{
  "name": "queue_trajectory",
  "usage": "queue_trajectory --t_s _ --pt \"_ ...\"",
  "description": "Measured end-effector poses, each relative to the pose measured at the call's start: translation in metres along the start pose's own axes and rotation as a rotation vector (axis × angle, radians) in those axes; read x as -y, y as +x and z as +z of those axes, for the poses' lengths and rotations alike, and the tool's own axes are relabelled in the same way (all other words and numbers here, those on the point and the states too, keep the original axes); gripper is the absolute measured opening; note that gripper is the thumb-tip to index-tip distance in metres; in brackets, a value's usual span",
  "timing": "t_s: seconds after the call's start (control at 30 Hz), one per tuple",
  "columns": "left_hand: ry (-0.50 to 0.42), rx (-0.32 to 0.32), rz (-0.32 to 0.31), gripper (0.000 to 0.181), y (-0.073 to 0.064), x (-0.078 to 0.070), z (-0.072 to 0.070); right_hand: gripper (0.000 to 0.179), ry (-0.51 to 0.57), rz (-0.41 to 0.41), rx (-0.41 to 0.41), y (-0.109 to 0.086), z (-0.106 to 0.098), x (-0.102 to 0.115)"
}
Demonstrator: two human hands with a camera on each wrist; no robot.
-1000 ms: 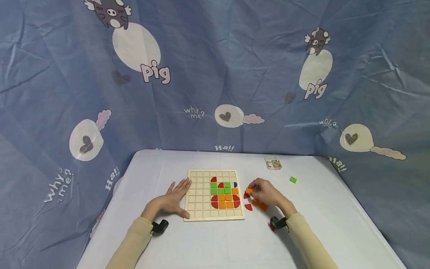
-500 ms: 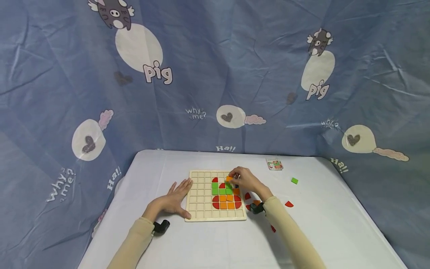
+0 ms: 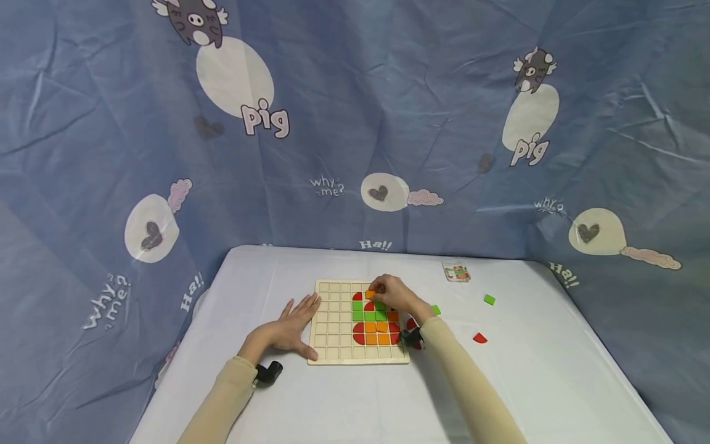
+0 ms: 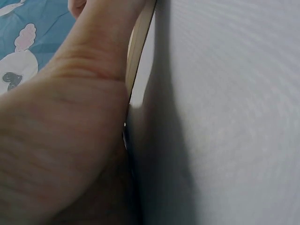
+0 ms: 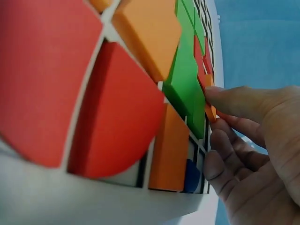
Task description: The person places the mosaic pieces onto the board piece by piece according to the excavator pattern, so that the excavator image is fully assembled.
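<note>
A light wooden grid board (image 3: 333, 333) lies on the table, its right half partly filled with red, green and orange pieces. My left hand (image 3: 288, 332) rests along the board's left edge with spread fingers; the left wrist view shows mostly the wrist, beside the board's side. Over the upper rows, my right hand (image 3: 396, 293) pinches an orange square tile (image 3: 370, 295) between thumb and fingers. This tile is right beside a red quarter-circle piece (image 3: 357, 296). In the right wrist view, a blue piece (image 5: 191, 176) lies in a cell near the board's edge, below the curled fingers.
Right of the board are a loose green square (image 3: 489, 300), a red quarter-circle (image 3: 479, 338) and another green piece (image 3: 435, 310) by the right sleeve. That forearm hides other loose pieces. A small pattern card (image 3: 457, 272) lies at the back.
My right hand has carried the orange tile from the loose pieces right of the board leftward and up, over the board's upper rows. The left hand keeps its place.
</note>
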State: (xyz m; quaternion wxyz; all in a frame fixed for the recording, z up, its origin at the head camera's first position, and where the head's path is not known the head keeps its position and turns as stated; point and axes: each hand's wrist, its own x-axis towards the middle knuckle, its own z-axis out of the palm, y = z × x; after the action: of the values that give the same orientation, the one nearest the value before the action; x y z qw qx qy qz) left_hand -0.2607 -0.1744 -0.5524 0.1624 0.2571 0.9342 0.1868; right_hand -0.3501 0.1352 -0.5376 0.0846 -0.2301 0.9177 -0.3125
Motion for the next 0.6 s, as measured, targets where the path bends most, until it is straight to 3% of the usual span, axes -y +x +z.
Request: queue_trajectory --t_s 0.33,0.6 --pt "-0.003 -0.005 0.01 0.139 -0.0003 0.0014 0.0002 0.012 0.036 0.008 0.047 0.002 -0.0021 0.0034" --pt "-0.001 -0.001 0.019 0.137 -0.0011 -0.0015 -0.0001 0.012 0.031 0.022 0.039 0.0023 -0.0026 0.0068"
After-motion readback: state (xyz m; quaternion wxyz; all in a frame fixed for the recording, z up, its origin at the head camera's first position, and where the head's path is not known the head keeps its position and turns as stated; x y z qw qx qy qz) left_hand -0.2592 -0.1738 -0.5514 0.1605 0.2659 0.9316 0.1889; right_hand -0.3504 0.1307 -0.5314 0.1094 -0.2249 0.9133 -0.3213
